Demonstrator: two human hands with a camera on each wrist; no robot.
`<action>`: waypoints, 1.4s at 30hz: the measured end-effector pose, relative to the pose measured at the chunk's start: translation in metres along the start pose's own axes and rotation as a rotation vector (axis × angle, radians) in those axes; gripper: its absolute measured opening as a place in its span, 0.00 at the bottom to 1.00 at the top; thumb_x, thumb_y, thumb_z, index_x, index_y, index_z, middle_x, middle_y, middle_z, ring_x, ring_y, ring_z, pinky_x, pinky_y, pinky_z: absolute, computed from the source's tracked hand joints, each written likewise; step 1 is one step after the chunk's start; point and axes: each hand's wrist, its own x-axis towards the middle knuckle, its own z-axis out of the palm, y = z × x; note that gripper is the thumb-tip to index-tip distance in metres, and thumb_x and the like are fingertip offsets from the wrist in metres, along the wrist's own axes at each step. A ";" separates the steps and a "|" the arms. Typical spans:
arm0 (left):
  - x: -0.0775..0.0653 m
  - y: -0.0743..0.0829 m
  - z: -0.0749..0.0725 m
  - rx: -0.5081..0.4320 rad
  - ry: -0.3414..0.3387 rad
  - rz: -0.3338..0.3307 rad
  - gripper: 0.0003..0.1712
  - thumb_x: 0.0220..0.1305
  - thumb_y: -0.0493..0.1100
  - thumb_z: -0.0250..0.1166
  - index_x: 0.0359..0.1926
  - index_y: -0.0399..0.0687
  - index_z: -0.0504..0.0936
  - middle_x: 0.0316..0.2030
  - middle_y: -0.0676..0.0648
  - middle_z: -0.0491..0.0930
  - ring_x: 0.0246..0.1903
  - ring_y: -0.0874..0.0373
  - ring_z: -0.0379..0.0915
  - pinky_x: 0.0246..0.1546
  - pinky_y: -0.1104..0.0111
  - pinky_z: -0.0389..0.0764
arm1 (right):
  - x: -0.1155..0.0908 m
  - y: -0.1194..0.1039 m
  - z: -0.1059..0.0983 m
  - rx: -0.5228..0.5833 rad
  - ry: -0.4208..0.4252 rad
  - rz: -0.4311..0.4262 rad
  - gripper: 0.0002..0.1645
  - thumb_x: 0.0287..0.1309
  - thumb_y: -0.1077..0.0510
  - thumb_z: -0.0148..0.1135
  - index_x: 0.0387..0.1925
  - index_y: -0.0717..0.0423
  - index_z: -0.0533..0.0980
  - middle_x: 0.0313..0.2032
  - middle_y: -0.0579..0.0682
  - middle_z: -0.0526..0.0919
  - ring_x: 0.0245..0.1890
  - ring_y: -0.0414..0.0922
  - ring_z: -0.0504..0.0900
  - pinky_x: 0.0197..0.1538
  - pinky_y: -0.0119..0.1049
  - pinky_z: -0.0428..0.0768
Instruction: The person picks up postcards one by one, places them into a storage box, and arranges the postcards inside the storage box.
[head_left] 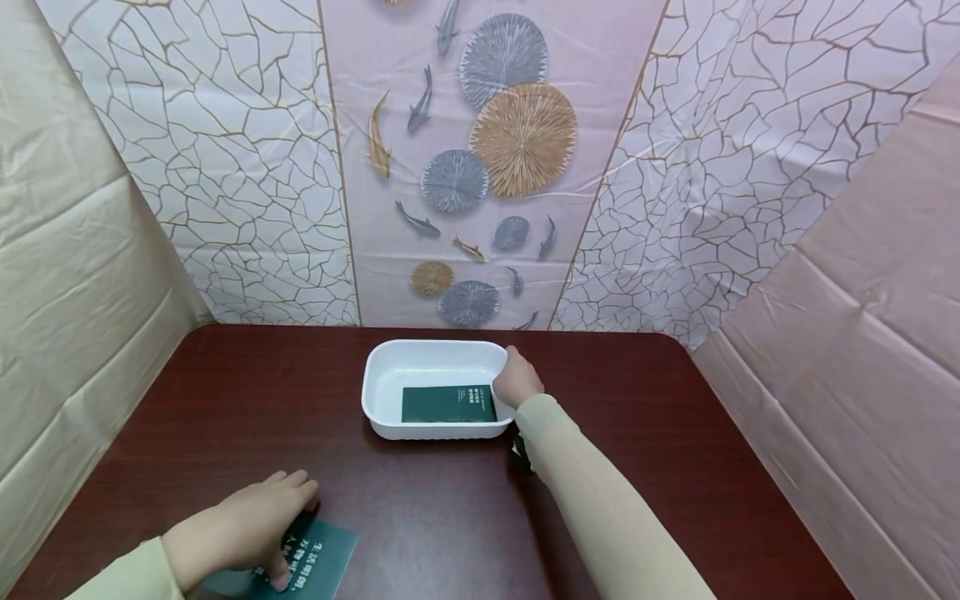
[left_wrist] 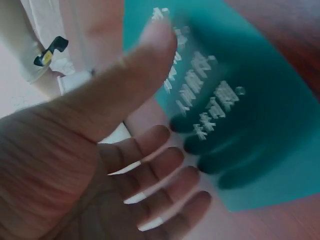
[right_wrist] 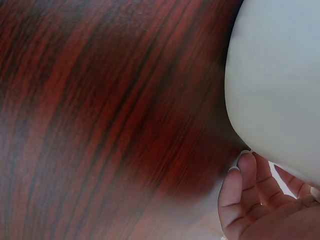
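Note:
A white plastic basin (head_left: 375, 379) stands on the table, and a dark green booklet (head_left: 435, 405) with white lettering lies flat inside it. My right hand (head_left: 517, 379) holds the basin's right end; in the right wrist view its fingers (right_wrist: 231, 197) curl at the basin's edge. At the front left, my left hand (head_left: 251, 521) is over another green booklet (head_left: 326, 557), printed with white characters. The left wrist view shows the thumb extended across this booklet and the other fingers spread loosely near its edge. Whether they touch it I cannot tell.
The dark red-brown wood table (head_left: 637, 467) reaches back to a patterned cloth (head_left: 270, 167) behind the basin. Cream cloth (head_left: 67, 250) hangs along the left and pinkish cloth (head_left: 847, 333) along the right. A black strap (head_left: 522, 457) shows beneath my right wrist.

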 end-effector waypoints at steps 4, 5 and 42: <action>-0.004 0.007 0.004 0.133 -0.042 -0.025 0.58 0.08 0.55 0.86 0.49 0.43 0.70 0.40 0.48 0.66 0.39 0.50 0.64 0.37 0.52 0.75 | 0.000 0.000 0.001 -0.007 -0.002 0.004 0.39 0.61 0.66 0.59 0.71 0.51 0.57 0.61 0.55 0.72 0.56 0.51 0.73 0.58 0.53 0.71; -0.005 0.009 0.005 0.175 -0.043 -0.023 0.62 0.07 0.57 0.86 0.51 0.41 0.68 0.41 0.47 0.66 0.39 0.49 0.64 0.37 0.51 0.75 | 0.000 0.000 0.001 -0.005 -0.001 0.007 0.39 0.61 0.66 0.59 0.71 0.51 0.57 0.61 0.55 0.72 0.56 0.51 0.73 0.59 0.53 0.71; 0.012 -0.019 -0.022 -0.447 -0.161 0.056 0.16 0.50 0.39 0.75 0.29 0.55 0.72 0.24 0.56 0.73 0.25 0.64 0.67 0.28 0.68 0.70 | 0.000 -0.002 0.001 -0.002 -0.002 0.023 0.40 0.62 0.65 0.58 0.72 0.51 0.55 0.62 0.56 0.71 0.57 0.51 0.73 0.59 0.53 0.71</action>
